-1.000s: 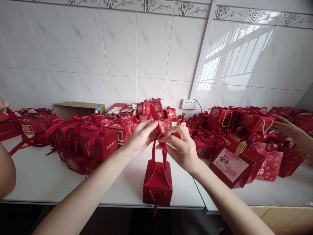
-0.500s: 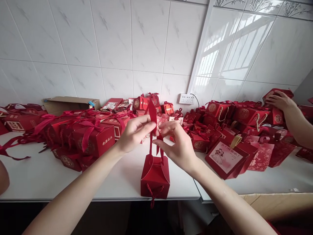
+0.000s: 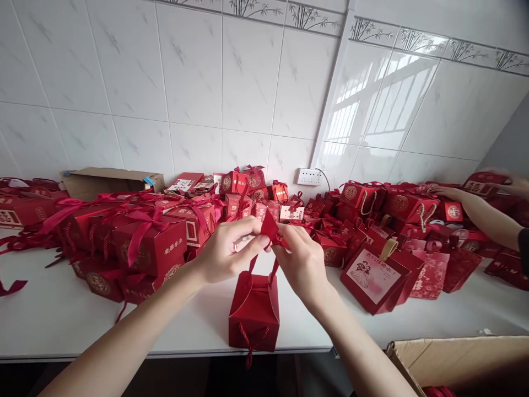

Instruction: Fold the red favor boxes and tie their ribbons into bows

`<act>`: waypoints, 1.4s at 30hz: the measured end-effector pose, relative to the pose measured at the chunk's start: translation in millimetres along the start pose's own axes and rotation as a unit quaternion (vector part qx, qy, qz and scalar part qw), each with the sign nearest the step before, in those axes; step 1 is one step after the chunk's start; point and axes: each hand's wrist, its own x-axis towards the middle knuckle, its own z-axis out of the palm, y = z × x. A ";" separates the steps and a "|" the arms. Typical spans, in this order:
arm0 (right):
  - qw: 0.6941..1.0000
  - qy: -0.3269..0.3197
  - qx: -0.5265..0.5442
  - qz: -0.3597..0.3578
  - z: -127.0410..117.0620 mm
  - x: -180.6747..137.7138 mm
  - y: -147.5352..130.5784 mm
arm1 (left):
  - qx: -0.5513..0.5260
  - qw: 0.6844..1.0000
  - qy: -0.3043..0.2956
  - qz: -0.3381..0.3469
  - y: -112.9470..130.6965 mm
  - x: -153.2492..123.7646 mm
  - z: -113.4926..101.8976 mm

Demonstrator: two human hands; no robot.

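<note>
A small red gift box (image 3: 254, 311) stands upright at the front edge of the white table, a twisted red cord hanging from its front. Two strands of dark red ribbon (image 3: 270, 226) rise from its top to my fingers. My left hand (image 3: 231, 247) pinches the ribbon between thumb and fingers. Close beside it, my right hand (image 3: 301, 259) is closed on the ribbon too, the fingertips of both hands nearly meeting above the box. The exact fold of the ribbon between them is partly hidden by my fingers.
Red boxes with bows (image 3: 152, 248) are stacked at left, before an open cardboard box (image 3: 111, 182). More gift boxes (image 3: 409, 207) and a picture-fronted box (image 3: 374, 278) stand at right. Another person's hand (image 3: 448, 193) reaches in there. A carton (image 3: 463, 353) is at lower right.
My hands have come closer together and the upright ribbon end is now folded down between them. The view has shifted slightly. The other person's hand is lower, and a second, blurred one appears.
</note>
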 end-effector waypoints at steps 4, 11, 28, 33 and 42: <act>0.993 0.009 0.103 0.061 -4.6 -2.9 -1.2 | -0.028 1.000 -0.008 -0.011 -0.5 -0.1 1.9; 0.931 -0.043 0.329 0.154 -22.1 -1.2 -7.4 | -0.110 0.993 0.017 -0.042 0.3 -0.2 0.7; 0.840 0.066 0.365 0.397 -15.6 -41.8 20.1 | -0.308 0.885 0.326 -0.127 -45.9 -40.4 14.3; 0.852 -0.173 0.370 0.329 -12.8 -45.7 6.8 | -0.338 0.872 0.321 -0.147 -48.8 -40.2 22.0; 0.919 -0.309 0.176 0.169 -24.6 -51.3 -18.4 | -0.322 0.893 0.290 -0.119 -37.4 -25.9 17.7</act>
